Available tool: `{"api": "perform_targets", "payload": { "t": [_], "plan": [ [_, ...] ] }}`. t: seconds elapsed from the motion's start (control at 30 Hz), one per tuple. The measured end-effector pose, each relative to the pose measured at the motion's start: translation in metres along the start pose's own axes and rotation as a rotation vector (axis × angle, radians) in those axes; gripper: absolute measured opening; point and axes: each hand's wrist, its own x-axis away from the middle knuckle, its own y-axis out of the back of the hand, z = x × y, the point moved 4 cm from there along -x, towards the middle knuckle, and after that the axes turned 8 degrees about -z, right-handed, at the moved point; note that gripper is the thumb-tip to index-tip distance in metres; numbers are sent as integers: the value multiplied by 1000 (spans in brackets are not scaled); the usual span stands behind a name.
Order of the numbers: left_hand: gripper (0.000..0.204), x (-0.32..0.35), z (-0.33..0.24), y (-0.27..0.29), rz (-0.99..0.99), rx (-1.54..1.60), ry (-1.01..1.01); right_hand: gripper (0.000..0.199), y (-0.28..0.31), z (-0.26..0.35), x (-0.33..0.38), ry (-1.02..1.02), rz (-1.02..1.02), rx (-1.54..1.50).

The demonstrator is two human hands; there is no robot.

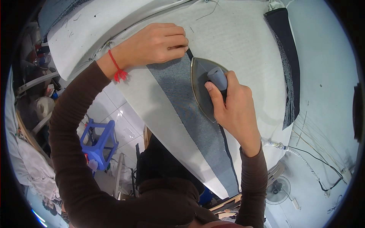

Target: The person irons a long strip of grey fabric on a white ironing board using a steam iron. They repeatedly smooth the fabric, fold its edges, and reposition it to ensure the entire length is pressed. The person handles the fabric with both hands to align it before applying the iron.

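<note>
A brown-sleeved left hand (157,43), at eleven o'clock, presses flat with fingers together on the top end of a grey fabric strip (194,117) lying across the white ironing board (243,34). Toward three o'clock, the right hand (234,108) is wrapped around the handle of a steam iron (201,85) resting on that strip.

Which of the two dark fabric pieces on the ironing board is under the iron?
The long grey-blue strip down the board's middle: the left hand pins its top end and the iron rests on it. The darker folded piece lies untouched at the right edge.

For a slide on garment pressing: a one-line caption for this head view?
Right hand presses an iron on a grey fabric strip, left hand pinning it to the padded board.
</note>
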Motion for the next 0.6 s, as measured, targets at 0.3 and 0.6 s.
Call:
{"api": "perform_targets", "payload": {
  "t": [0.3, 0.6],
  "plan": [
    [30, 7, -7, 9, -9, -112, 189, 41, -2, 3, -11, 4, -4, -28],
    [20, 20, -7, 5, -72, -18, 392, 42, -4, 8, -23, 3, 19, -21]
  ]
}}
